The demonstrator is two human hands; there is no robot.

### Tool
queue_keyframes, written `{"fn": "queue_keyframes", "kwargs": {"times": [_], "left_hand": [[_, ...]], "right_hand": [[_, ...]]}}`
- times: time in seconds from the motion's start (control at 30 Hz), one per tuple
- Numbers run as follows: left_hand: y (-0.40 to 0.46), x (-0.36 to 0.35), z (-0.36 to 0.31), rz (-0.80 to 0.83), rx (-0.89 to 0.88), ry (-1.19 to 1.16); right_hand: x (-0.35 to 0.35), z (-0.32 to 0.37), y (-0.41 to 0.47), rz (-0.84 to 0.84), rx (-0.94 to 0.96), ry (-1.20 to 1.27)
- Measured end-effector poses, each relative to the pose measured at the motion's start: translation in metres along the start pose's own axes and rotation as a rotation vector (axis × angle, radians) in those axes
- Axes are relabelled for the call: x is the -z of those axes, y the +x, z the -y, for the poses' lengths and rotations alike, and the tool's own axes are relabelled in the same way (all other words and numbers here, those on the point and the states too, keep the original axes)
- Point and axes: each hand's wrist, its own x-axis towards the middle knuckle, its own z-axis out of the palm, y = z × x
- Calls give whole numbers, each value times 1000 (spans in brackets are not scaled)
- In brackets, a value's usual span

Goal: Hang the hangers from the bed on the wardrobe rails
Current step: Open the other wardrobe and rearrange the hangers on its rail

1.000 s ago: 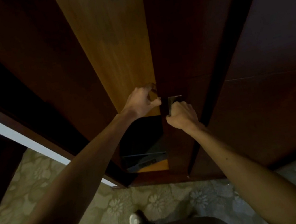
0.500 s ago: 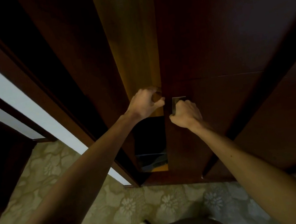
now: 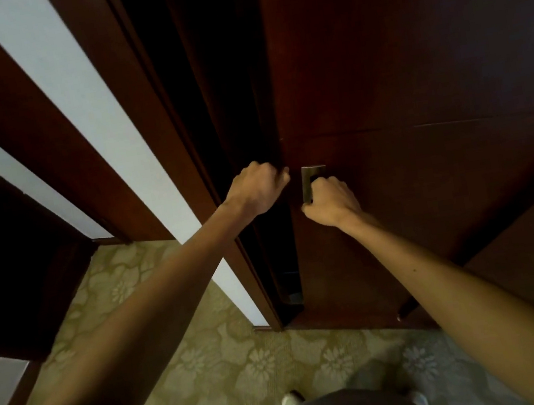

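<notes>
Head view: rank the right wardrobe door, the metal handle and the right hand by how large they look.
1. Right wardrobe door, by far the largest.
2. Right hand, gripping the handle.
3. Metal handle, smallest, though the hand hides part of it.

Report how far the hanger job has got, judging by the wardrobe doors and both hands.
Done: nothing that shows; no hangers or rails are in view. In hand: the right hand grips the metal handle of the right wardrobe door, and the left hand is curled at the left door's edge, over a dark narrow gap. Left: no way to tell whether hangers hang inside.
</notes>
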Motion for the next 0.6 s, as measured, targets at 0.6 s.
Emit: {"fn": "queue_keyframes", "kwargs": {"times": [0.6], "left_hand": [[-19,23,3,-47,105,285]], "right_hand": [[-35,78,21,154,90,1]]}}
